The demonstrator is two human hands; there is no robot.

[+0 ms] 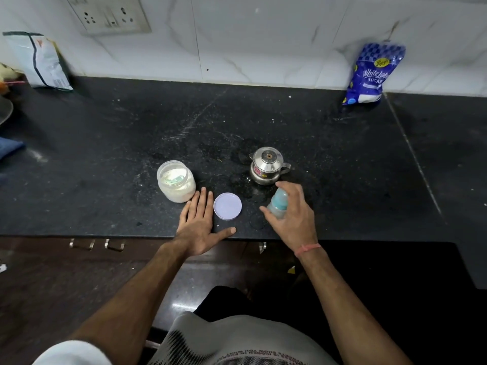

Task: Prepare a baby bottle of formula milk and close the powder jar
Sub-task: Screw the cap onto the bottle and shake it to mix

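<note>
Two hands at work: right hand grips blurred blue-capped baby bottle; left hand flat, fingers spread, between open powder jar and lilac lid (off). Steady the bottle before scooping.

Blue sugar packet, leaning against the wall tiles at the back right of the counter: "White Label" in white script, "SUGAR" in capitals beneath; yellow oval brand mark above, lettering too small to read. White pouch at back left: barcode-like mark near the lower edge, no legible words. Steel kettle: red sticker on the body, print unreadable. Shirt at the bottom edge of the view: rows of printed characters, blurred beyond reading
</note>
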